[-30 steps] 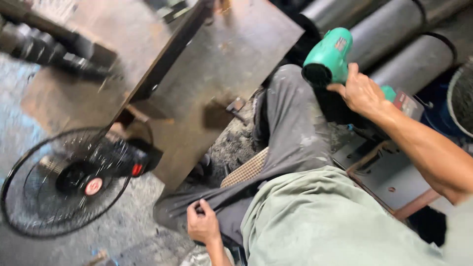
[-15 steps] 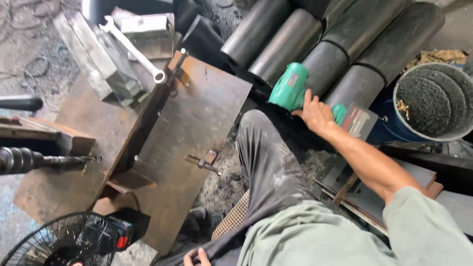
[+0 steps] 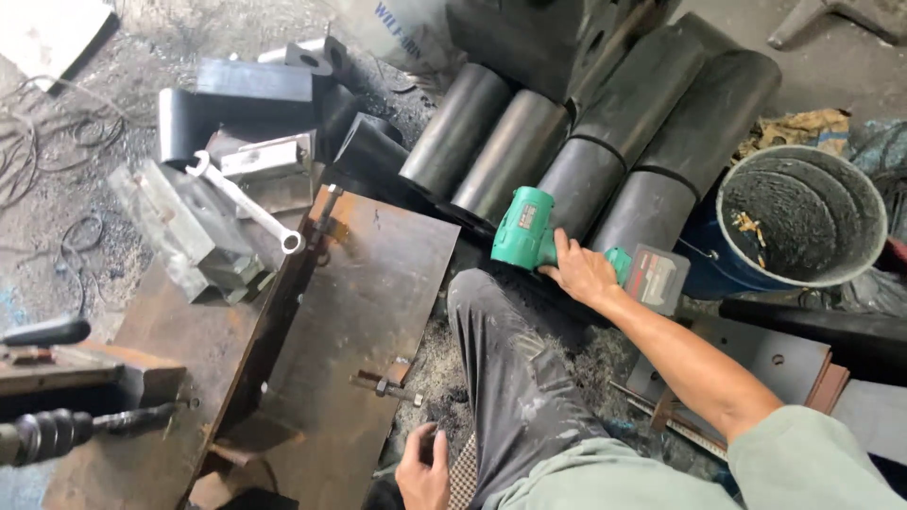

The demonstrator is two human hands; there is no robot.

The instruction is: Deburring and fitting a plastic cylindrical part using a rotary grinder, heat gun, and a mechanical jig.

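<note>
The green cordless power tool point(image 3: 525, 229) is taken as the landmark. It is gripped at its handle by the right hand point(image 3: 583, 273), whose fingers are wrapped closed around the grip; the tool's grey battery block point(image 3: 658, 278) shows just beyond the wrist. The tool is held low, its body against the foot of the stacked dark cylinders point(image 3: 605, 142), which lie directly behind it.

The left hand point(image 3: 425, 469) is found well below and to the left of the tool, beside the person's knee, fingers loosely curled; whether anything is held in it cannot be told.

To the left of the tool lies the rusty steel plate point(image 3: 364, 321), with a small bolt fitting point(image 3: 387, 385) near its lower right edge. A ring spanner point(image 3: 244, 201) rests further left of the tool, across metal blocks. A bucket point(image 3: 855, 203) stands to the tool's right.

Judgement: the work appears to be at an early stage. The tool is in hand but is not applied to the plate or the fitting, and no fresh mark on the plate can be made out; the working of the plate seems to remain undone
</note>
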